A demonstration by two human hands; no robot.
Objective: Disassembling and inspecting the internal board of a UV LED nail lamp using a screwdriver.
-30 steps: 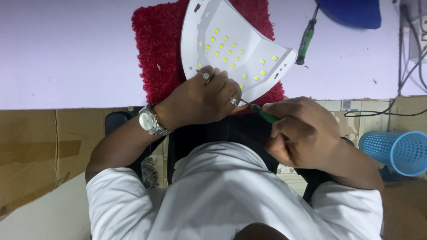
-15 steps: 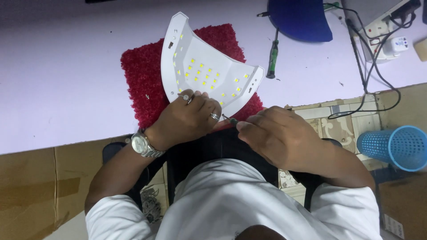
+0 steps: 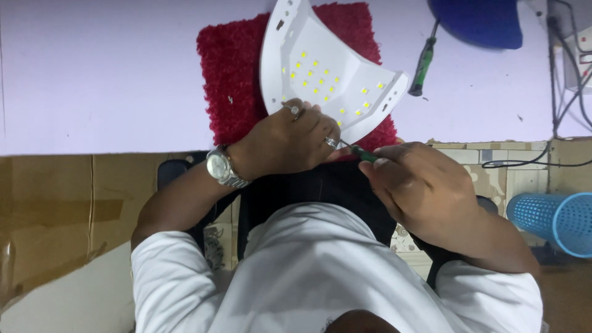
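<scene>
A white dome-shaped lamp housing (image 3: 327, 74) lies upside down on a red shaggy mat (image 3: 231, 74), showing several small yellow diodes inside. My left hand (image 3: 290, 142), with rings and a silver wristwatch (image 3: 221, 166), grips the housing's near edge. My right hand (image 3: 419, 191) is closed around a small green-handled screwdriver (image 3: 364, 154) whose thin shaft points at the housing's near rim beside my left fingers.
A second green screwdriver (image 3: 423, 66) lies on the lilac tabletop (image 3: 98, 74) right of the mat. A blue lamp head (image 3: 478, 21) and cables (image 3: 567, 74) sit at the top right. A blue mesh basket (image 3: 552, 219) stands on the floor at right; cardboard (image 3: 68, 203) at left.
The view has shifted about while both hands stayed on the housing's near edge. The right hand keeps the screwdriver at the rim, with only small movements.
</scene>
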